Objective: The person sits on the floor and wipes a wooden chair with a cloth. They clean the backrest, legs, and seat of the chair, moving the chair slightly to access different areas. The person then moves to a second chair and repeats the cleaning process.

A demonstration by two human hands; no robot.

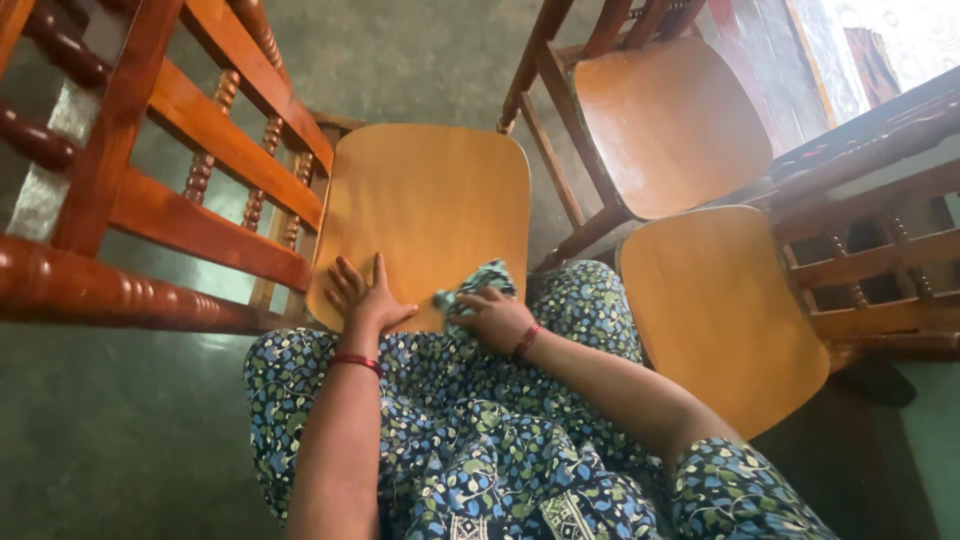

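A wooden chair with a pale tan seat stands right in front of me. My left hand lies flat on the near edge of that seat, fingers spread, a red bangle at the wrist. My right hand is closed on a bunched green-and-white cloth and presses it against the seat's near right corner. A red bangle circles that wrist too. My blue floral dress fills the lower middle of the view.
A second chair seat stands at the back right and a third seat close on the right. Turned reddish-brown chair backs rise on the left and wooden rails on the right. The floor is dark green.
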